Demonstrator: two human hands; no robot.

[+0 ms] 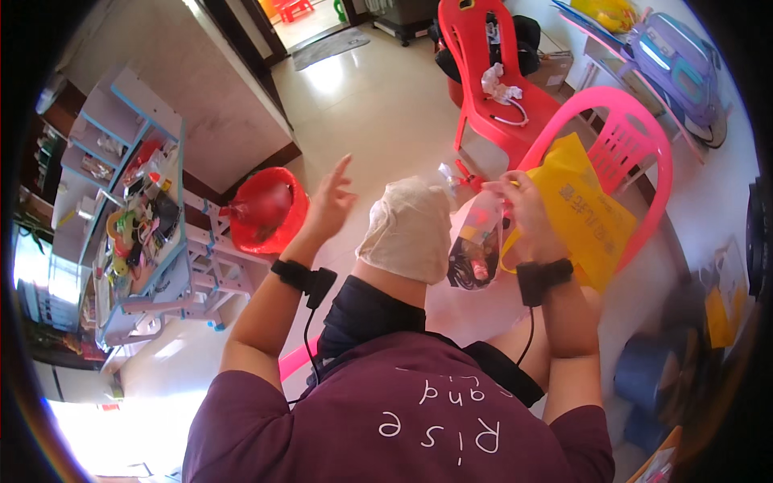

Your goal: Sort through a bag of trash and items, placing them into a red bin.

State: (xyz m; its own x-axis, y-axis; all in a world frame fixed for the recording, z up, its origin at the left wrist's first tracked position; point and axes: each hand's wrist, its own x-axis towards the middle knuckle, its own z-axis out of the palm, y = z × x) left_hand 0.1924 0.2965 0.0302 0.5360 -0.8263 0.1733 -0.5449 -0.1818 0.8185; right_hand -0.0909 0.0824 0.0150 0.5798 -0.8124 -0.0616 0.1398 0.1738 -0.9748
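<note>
My left hand [331, 202] is held up with nothing in it, its fingers apart, between the red-lined bin and my knee. A beige cloth [407, 229] is draped over that knee. The fingers of my right hand [525, 208] pinch the top of a clear plastic bag [477, 250]. Inside the bag are dark cord-like items and something pinkish red, hard to make out. Behind my right hand, a yellow bag [586, 208] with printed writing lies on a pink plastic chair [655, 142].
A red-lined bin [296, 211] stands on the left, beside a cluttered child's desk [175, 265]. Ahead is a red plastic chair [483, 118] holding crumpled white material [500, 84] and a hairband [513, 115]. A red item [468, 176] lies beyond the clear bag. Blue stools [649, 368] stand at the right.
</note>
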